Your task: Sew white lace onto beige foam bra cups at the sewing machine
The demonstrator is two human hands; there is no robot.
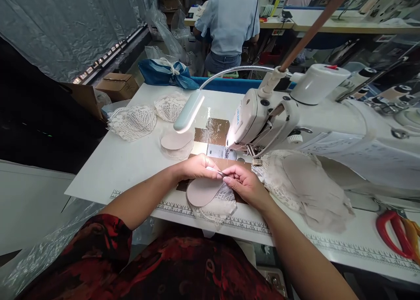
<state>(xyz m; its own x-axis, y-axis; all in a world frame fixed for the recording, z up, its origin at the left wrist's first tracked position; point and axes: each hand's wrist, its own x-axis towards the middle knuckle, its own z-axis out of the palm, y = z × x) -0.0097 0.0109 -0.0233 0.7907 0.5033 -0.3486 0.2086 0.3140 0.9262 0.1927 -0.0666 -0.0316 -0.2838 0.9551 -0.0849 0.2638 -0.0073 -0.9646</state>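
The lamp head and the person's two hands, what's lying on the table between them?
In the head view, a beige pad on lace lies under the lamp head; bare table follows toward the left hand and right hand.

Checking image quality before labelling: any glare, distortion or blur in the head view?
Head view: lamp glare whites out the metal plate under the sewing machine; wide-angle distortion bends the table edge; both hands, left hand and right hand, and the beige pad are sharp and evenly lit; the far background is softer.

A garment sewing workshop: industrial sewing machine, stacked lace pieces, another person sewing behind
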